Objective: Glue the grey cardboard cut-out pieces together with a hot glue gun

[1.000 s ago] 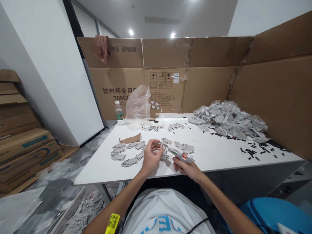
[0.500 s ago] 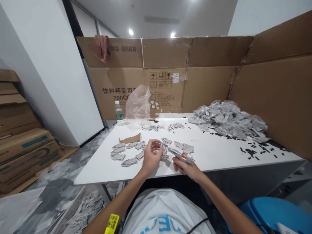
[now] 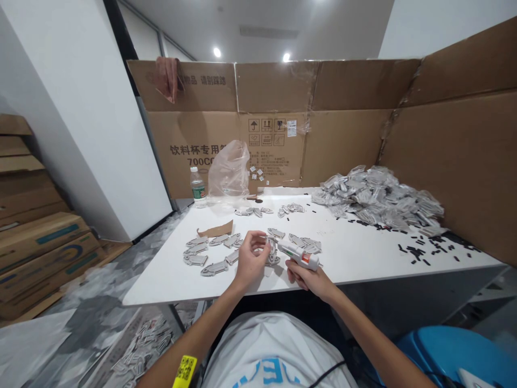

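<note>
off the left end of the white table, brown cardboard boxes are stacked, cut off by the edge of your view. below the table's left front corner, a jumble of grey parts runs out of sight at the bottom, its single parts hard to tell apart. at the table's back left stands a clear bottle with a green label; beside it at the table's back is a translucent bag. on the table's left half, flat grey pieces lie about, some overlapping, near a torn cardboard strip.

over the table's front middle, your left hand has its fingers curled narrow, pinching a small grey piece that they partly hide. the nozzle of a white glue gun points at it; you cannot tell whether they touch. your right hand is wrapped around the gun's handle, covering most of it and any trigger.

at the table's back right is a heap of plastic-wrapped pieces, blurred by glare. small black bits are scattered over the table's right end. below that end, a blue object is cut off.
</note>
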`<state>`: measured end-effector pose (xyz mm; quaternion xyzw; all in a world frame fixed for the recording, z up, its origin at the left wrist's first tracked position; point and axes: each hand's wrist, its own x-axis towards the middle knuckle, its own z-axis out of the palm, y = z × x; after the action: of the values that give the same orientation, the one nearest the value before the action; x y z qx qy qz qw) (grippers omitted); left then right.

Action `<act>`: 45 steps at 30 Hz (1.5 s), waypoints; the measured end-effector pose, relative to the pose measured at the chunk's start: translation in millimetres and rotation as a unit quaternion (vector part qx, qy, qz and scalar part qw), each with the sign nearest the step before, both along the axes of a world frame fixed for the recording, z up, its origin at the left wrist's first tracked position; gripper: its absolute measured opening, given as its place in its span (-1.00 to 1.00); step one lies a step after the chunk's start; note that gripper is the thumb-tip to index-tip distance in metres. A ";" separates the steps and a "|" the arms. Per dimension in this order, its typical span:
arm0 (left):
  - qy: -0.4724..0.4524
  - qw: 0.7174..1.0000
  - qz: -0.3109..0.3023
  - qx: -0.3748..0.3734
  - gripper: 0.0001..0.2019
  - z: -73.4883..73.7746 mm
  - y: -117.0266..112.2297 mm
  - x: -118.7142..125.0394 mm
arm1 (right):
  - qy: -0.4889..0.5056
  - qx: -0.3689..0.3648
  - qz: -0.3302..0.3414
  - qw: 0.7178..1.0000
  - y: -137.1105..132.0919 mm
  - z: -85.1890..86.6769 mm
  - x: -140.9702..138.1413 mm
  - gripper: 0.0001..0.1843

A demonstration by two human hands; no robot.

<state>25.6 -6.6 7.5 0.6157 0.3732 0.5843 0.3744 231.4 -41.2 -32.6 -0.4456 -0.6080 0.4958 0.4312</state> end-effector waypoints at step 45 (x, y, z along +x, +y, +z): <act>0.019 0.998 0.056 0.037 -0.74 -7.4 6.4 -2.9 | 0.100 -0.051 0.090 0.990 -4.8 20.2 7.3 -0.52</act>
<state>22.6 -0.2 0.1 0.6183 0.3925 0.6059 0.3106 238.8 -46.0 -12.4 -0.3588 -0.5731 0.6051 0.4203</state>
